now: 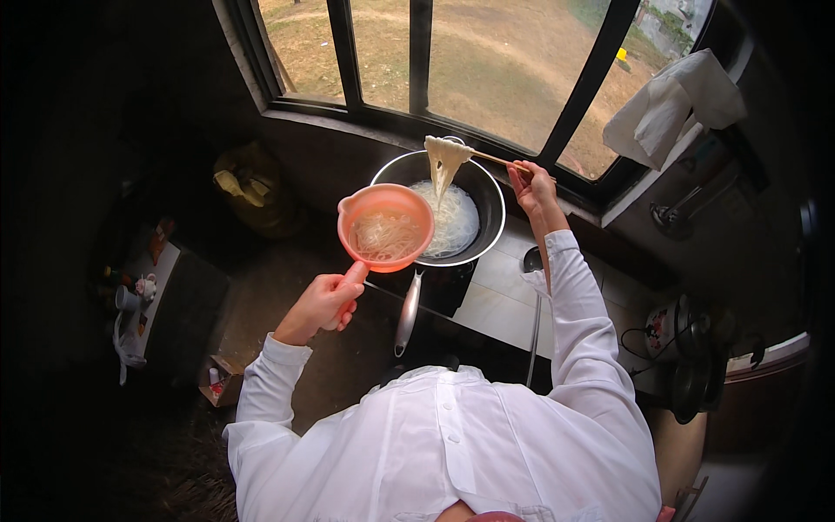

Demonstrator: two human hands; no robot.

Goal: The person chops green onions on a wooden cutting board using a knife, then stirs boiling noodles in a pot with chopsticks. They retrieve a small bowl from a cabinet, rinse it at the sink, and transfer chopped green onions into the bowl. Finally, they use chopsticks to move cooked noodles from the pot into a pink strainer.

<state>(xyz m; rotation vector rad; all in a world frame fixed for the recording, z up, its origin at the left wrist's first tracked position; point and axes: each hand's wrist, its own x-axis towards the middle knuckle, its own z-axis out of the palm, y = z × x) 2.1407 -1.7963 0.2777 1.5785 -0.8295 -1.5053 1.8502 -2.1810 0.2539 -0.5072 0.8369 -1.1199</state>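
Observation:
My left hand [323, 303] grips the handle of a pink plastic ladle [347, 215], held over the left edge of the pan. Pale noodles [385, 236] lie in liquid inside the ladle's bowl. In my right hand [536, 189] are wooden chopsticks [494, 158], from which a clump of noodles [447, 160] hangs above the pan. A dark frying pan [491, 202] with a light rim holds more noodles [455, 225] in cloudy liquid. Its metal handle [409, 315] points towards me, and its base rests on a black cooktop [450, 287].
On the tiled counter [496, 297] a long-handled metal ladle [533, 261] lies right of the pan. A floral pot [662, 329] stands farther right. Behind the pan is a window [489, 72], with a white cloth [678, 104] at its right. A cardboard box [228, 385] sits low at left.

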